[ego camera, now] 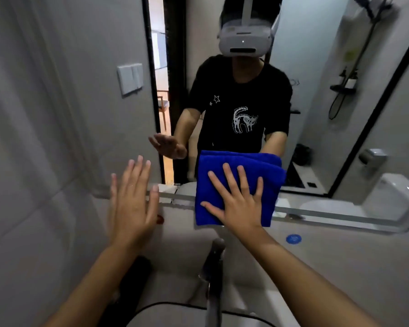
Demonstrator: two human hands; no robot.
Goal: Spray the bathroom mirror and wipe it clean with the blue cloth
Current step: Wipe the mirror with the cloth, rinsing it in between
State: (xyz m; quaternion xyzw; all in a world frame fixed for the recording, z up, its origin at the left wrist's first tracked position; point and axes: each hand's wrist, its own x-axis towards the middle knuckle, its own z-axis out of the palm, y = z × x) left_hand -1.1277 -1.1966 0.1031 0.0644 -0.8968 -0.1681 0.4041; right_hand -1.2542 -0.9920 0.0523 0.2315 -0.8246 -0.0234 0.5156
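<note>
Head view. Your right hand (236, 199) lies flat, fingers straight and spread, palm pressing the folded bright-blue terry cloth (239, 187) against the black-framed bathroom wall mirror (316, 90); forearm runs up from lower right, wrist roughly in line w/ the arm. Cloth sits at the mirror's lower edge, its bottom part hanging over the glass shelf strip (340, 214) below the frame. Your left hand (132, 204) is raised, palm fwd, fingers straight and slightly apart, holding nothing; it hovers in front of the grey wall tile (45, 161) just left of the mirror, forearm rising from lower left. Can't tell whether the palm touches the wall. Reflection shows both hands mirrored, plus a white headset and black T-shirt. Below: chrome tap (214, 267) stands between your forearms over the white basin (175, 312). Round blue sticker (293, 238) on the wall right of the tap; pale switch plate (130, 79) on the left wall, above the left hand.
</note>
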